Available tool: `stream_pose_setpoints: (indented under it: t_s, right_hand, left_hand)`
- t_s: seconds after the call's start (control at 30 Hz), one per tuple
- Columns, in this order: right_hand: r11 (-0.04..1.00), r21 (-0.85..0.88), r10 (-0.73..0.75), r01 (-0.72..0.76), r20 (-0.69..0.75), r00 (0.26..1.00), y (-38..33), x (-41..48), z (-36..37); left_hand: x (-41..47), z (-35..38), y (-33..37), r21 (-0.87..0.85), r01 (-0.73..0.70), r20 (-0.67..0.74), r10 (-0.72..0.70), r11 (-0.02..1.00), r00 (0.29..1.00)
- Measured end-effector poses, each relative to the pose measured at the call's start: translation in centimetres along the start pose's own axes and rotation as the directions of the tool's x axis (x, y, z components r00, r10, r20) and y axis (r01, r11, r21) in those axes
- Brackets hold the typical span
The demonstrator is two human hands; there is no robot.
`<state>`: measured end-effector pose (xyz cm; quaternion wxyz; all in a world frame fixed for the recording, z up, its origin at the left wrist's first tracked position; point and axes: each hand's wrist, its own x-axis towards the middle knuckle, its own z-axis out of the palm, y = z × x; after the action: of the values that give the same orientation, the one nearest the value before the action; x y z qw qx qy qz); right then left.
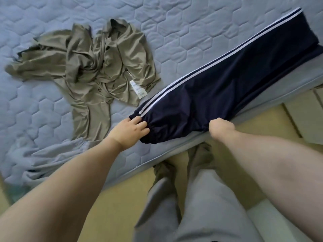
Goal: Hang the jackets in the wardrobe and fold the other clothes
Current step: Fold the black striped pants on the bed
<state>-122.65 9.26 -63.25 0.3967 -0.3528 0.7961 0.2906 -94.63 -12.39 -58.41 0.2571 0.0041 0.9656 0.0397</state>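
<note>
Navy track pants (218, 88) with white side stripes lie stretched along the near edge of the bed, running up to the right. My left hand (130, 131) grips the elastic waistband at its left corner. My right hand (221, 127) grips the same waistband at its right corner, over the mattress edge. An olive-green garment (97, 67) with a white label lies crumpled on the bed to the left of the pants.
The bed has a light blue quilted cover (174, 28) with a hexagon pattern. A pale grey cloth (52, 161) lies bunched at the bed's near left. Below are a yellowish floor (118, 203), my legs in grey trousers and my feet.
</note>
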Motion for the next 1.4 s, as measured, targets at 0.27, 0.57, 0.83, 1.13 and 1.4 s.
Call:
stream_pose_setpoints:
  t_s: [0.27,0.57,0.83,1.13,1.4]
  right_hand:
    - [0.998,0.066,-0.025,0.012,0.196,0.980,-6.9,1.0,2.9]
    - [0.954,0.297,0.009,-0.025,0.056,0.998,-2.1,2.3,-3.1]
    - [0.488,0.854,0.300,-0.178,0.028,0.954,13.5,10.7,-6.7]
    - [-0.032,0.995,0.514,-0.098,0.101,0.852,28.5,21.8,-7.7]
    - [-0.336,0.942,0.515,0.016,0.170,0.840,35.8,26.7,-10.0]
  left_hand:
    - [-1.0,7.4,1.8,-0.071,0.256,0.448,-0.198,0.964,0.872]
    - [7.4,-0.5,4.8,-0.085,0.203,0.418,-0.150,0.976,0.896]
    - [21.4,-5.5,10.1,-0.110,0.139,0.224,-0.112,0.984,0.968]
    - [36.6,-5.2,18.4,-0.196,0.193,0.241,-0.143,0.961,0.960]
    - [40.3,-4.4,19.3,-0.156,0.379,0.358,-0.305,0.912,0.883]
